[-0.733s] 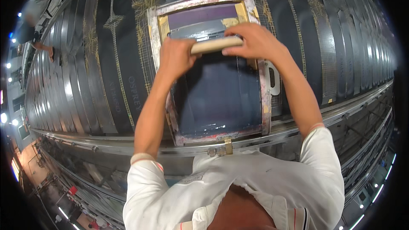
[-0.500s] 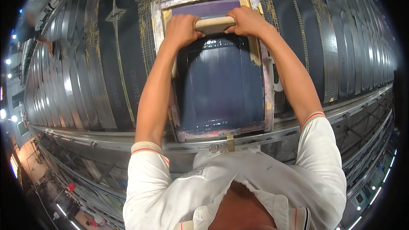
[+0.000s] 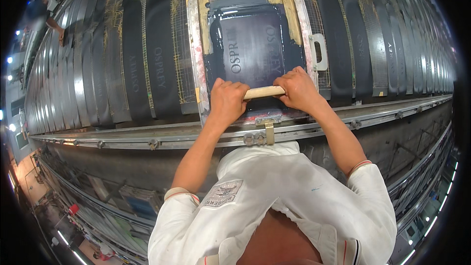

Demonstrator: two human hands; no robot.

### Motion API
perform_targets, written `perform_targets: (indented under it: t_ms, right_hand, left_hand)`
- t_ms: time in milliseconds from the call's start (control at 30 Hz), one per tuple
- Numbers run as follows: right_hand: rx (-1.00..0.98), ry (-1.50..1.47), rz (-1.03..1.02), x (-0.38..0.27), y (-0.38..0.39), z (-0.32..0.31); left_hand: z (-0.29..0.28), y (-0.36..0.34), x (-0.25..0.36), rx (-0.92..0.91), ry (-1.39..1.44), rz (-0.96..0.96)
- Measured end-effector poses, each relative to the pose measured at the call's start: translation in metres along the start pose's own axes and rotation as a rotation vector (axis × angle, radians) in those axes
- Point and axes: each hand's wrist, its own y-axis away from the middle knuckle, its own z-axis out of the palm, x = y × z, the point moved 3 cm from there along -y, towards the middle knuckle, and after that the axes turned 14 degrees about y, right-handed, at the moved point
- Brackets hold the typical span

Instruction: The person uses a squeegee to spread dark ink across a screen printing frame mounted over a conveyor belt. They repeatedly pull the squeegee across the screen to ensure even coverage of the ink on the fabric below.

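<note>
A wooden-handled squeegee (image 3: 265, 92) lies across the near end of a screen printing frame (image 3: 197, 54). My left hand (image 3: 228, 100) is closed round the left end of its handle, and my right hand (image 3: 297, 90) grips the right end. The squeegee's blade is hidden below the handle and hands. Dark wet ink (image 3: 214, 44) rings the mesh (image 3: 252, 44), where lettering shows through the wiped middle. Yellowish tape (image 3: 290, 17) lines the frame's inner edges. A white loop handle (image 3: 319, 52) sticks out on the frame's right side.
Dark printed fabric panels (image 3: 140, 68) lie in rows on the long table, left and right of the frame. A metal rail (image 3: 206, 140) with bolts runs along the near edge; a brass-coloured bracket (image 3: 269, 132) sits there. Another person (image 3: 44, 7) stands at the far left.
Both my hands have pulled the squeegee from the frame's far end to its near end. The mesh behind it now shows lettering, where dark ink lay before.
</note>
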Motion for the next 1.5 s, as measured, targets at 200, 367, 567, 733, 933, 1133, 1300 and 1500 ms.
perform_targets:
  t_ms: [200, 367, 567, 733, 933, 1133, 1300, 1500]
  right_hand:
    - [0.216, 0.120, -0.096, 0.065, -0.091, -0.036]
    - [0.080, 0.098, 0.020, 0.141, -0.196, -0.060]
    - [-0.161, -0.063, 0.163, 0.180, -0.246, -0.055]
    - [-0.062, -0.034, 0.119, 0.173, -0.236, -0.048]
    - [0.073, 0.010, 0.030, 0.107, -0.141, -0.029]
    - [-0.001, 0.032, 0.000, 0.004, -0.012, -0.002]
    - [0.235, -0.279, 0.297, 0.038, 0.007, -0.026]
    - [0.532, -0.201, 1.048, 0.169, -0.015, 0.009]
  left_hand:
    - [-0.035, -0.106, -0.041, -0.018, -0.103, 0.005]
    - [-0.070, -0.228, -0.089, -0.022, -0.147, 0.014]
    - [-0.075, -0.274, -0.119, -0.083, -0.108, -0.077]
    - [-0.069, -0.264, -0.117, -0.053, -0.118, -0.073]
    - [-0.038, -0.160, -0.075, -0.028, -0.109, -0.017]
    - [-0.003, -0.008, -0.002, 0.055, -0.015, 0.023]
    - [0.001, 0.015, 0.012, 0.135, -0.066, 0.082]
    - [0.005, 0.016, 0.008, 0.011, -0.161, 0.060]
